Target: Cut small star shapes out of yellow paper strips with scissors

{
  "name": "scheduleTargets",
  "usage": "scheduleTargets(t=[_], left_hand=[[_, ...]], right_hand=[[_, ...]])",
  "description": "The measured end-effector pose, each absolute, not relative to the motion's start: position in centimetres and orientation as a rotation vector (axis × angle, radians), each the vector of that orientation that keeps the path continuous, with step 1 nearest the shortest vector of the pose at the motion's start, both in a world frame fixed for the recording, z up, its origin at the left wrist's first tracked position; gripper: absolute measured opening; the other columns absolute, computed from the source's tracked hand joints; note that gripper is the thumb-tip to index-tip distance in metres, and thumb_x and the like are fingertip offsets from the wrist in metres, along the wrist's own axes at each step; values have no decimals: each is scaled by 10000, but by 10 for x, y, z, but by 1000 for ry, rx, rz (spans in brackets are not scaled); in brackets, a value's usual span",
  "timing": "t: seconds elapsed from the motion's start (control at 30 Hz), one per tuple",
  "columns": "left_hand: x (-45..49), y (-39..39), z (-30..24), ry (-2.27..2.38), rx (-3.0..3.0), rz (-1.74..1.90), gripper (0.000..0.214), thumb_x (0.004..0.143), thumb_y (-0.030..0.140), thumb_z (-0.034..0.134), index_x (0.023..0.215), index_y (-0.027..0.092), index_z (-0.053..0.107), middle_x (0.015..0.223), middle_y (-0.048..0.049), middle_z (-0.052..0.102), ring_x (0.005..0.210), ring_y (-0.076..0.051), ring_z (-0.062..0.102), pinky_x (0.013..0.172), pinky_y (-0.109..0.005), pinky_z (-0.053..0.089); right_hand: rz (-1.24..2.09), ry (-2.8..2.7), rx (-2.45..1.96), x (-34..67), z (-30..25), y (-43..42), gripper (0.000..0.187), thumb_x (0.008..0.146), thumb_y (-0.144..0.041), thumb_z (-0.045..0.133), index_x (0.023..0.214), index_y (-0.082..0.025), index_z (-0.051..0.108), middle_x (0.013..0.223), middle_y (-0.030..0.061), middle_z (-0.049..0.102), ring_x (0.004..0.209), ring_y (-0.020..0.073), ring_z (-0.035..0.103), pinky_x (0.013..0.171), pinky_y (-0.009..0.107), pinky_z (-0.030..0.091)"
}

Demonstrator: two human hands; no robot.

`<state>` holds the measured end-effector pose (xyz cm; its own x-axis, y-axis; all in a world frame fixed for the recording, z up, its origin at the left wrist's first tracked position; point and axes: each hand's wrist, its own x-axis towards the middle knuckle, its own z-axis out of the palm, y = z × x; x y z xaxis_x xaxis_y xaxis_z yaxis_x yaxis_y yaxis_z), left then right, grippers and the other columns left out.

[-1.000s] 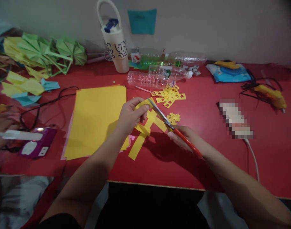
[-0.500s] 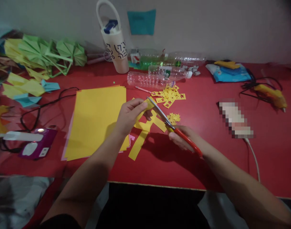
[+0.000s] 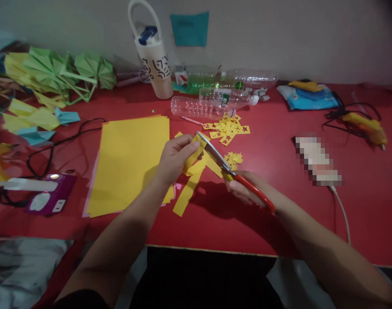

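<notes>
Between thumb and fingers, my left hand point(image 3: 175, 156) pinches a strip of yellow paper point(image 3: 196, 153). My right hand point(image 3: 247, 186) grips red-handled scissors point(image 3: 254, 191), whose blades lie across the strip's upper end, beside my left thumb. Under the hands, several loose yellow strips point(image 3: 187, 197) lie crossed on the red table. Small yellow paper stars point(image 3: 233, 160) form a little heap just beyond the scissors. Farther back is a pile of yellow pieces with star-shaped holes point(image 3: 228, 128). A stack of yellow sheets point(image 3: 131, 163) lies beside my left forearm.
Clear plastic bottles point(image 3: 199, 107) and a white tumbler point(image 3: 155, 64) stand or lie along the wall. Folded green paper shapes point(image 3: 54, 68) and a purple power socket box point(image 3: 51, 195) are at left. A pixelated phone-like object point(image 3: 318, 161), a cable and a yellow glue gun point(image 3: 365, 126) lie right.
The yellow strip has tilted and shows more of its face below my left thumb. Both hands have shifted only slightly, the scissors staying at the strip.
</notes>
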<state>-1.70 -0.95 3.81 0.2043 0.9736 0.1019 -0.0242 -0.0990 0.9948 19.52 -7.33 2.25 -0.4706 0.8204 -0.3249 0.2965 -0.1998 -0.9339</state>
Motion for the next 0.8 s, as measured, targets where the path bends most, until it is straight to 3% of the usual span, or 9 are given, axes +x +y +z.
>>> scheduleTargets(t=[0.43, 0.8], left_hand=[[-25, -2, 39, 987, 1418, 1088, 246, 712, 321, 634, 534, 170, 558, 507, 28, 509, 483, -73, 455, 497, -228, 356], [-26, -1, 39, 980, 1427, 1099, 236, 707, 302, 625, 519, 174, 562, 503, 24, 522, 482, -74, 456, 501, -236, 358]], right_hand=[[1598, -1719, -1416, 192, 26, -73, 563, 779, -729, 580, 633, -236, 352, 531, -75, 331, 454, 70, 295, 423, 248, 216], [1656, -1689, -1372, 194, 25, -74, 550, 796, -717, 576, 643, -241, 348, 519, -78, 333, 444, 67, 287, 408, 245, 209]])
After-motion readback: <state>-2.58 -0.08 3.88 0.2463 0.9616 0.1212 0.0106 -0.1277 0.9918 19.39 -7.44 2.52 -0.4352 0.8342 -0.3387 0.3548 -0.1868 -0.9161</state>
